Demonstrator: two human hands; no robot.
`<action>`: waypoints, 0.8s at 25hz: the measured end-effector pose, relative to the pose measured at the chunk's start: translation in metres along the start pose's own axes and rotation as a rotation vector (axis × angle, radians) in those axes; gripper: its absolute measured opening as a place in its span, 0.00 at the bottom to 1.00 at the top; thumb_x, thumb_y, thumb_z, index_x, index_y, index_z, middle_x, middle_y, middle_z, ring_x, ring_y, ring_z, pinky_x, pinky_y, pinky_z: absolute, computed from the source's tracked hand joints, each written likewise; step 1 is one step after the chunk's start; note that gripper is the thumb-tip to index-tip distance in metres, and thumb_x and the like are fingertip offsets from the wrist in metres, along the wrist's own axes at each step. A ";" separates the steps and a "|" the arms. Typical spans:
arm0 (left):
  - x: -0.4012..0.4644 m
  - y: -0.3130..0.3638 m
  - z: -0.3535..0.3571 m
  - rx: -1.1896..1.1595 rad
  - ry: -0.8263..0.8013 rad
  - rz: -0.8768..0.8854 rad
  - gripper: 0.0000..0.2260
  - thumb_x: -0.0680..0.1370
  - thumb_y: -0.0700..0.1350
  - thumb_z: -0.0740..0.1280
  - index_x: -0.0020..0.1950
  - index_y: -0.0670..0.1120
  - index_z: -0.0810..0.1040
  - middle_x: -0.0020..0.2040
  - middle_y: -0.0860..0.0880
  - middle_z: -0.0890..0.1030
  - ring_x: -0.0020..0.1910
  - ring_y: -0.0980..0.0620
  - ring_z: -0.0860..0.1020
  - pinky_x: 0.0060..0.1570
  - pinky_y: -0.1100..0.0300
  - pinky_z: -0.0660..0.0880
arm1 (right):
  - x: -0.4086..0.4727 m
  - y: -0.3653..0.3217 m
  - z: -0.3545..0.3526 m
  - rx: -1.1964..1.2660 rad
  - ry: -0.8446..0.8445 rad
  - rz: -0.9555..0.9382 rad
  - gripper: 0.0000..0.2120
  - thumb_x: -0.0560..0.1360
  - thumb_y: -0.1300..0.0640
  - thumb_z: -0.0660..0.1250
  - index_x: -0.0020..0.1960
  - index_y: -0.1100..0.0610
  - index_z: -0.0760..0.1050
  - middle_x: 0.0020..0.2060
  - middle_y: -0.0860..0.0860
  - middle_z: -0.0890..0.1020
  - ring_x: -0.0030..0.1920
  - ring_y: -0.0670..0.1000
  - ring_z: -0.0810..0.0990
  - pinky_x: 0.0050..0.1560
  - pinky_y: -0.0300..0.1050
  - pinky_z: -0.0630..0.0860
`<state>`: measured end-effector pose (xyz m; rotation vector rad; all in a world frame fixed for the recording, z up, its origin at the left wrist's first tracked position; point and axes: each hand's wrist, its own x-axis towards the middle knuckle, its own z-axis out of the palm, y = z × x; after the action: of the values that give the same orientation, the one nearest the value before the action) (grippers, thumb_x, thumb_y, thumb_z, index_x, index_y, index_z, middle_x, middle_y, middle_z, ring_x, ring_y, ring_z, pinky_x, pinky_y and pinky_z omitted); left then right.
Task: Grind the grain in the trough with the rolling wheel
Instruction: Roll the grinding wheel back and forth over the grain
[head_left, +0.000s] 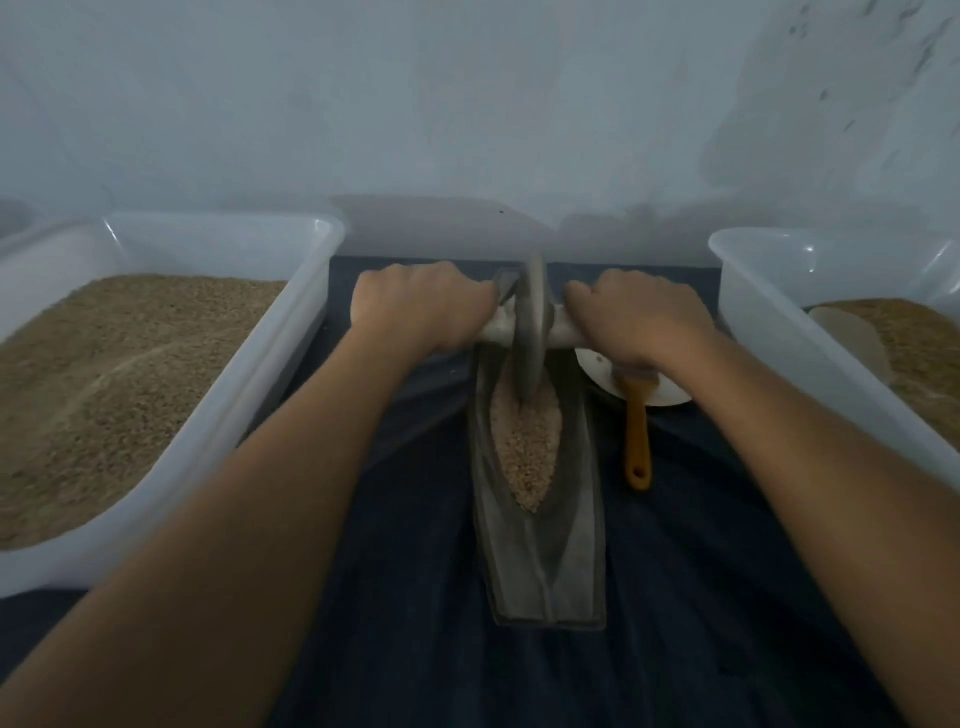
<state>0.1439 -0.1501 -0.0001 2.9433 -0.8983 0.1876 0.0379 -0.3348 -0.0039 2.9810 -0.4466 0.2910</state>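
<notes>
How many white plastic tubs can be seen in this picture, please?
2. One tub stands left of the trough, full of grain. The other tub stands right, cut off by the frame edge, holding grain too. More may lie outside the view.

No text, label, brand, number or sign readable anywhere.
</notes>
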 end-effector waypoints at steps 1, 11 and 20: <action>0.010 0.002 -0.007 -0.023 -0.095 -0.006 0.24 0.73 0.61 0.44 0.52 0.49 0.74 0.63 0.40 0.80 0.53 0.39 0.75 0.51 0.46 0.64 | 0.011 0.006 -0.003 0.038 -0.121 -0.003 0.22 0.79 0.46 0.41 0.49 0.54 0.71 0.42 0.54 0.74 0.39 0.54 0.72 0.35 0.50 0.61; -0.119 -0.013 0.031 -0.022 0.487 0.182 0.21 0.87 0.55 0.48 0.36 0.54 0.66 0.26 0.55 0.66 0.22 0.55 0.65 0.26 0.59 0.63 | -0.117 -0.022 0.015 0.112 0.657 -0.120 0.23 0.85 0.50 0.50 0.34 0.55 0.69 0.27 0.50 0.70 0.27 0.52 0.65 0.29 0.46 0.60; 0.005 0.000 -0.003 -0.015 0.007 -0.011 0.22 0.76 0.62 0.46 0.45 0.49 0.72 0.50 0.45 0.75 0.48 0.40 0.75 0.47 0.47 0.65 | 0.007 0.005 0.001 0.040 -0.051 0.006 0.18 0.81 0.47 0.45 0.43 0.53 0.70 0.40 0.53 0.74 0.38 0.54 0.72 0.33 0.48 0.58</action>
<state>0.1480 -0.1525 0.0035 2.9315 -0.8783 0.1899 0.0432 -0.3421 -0.0025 3.0325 -0.4610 0.2277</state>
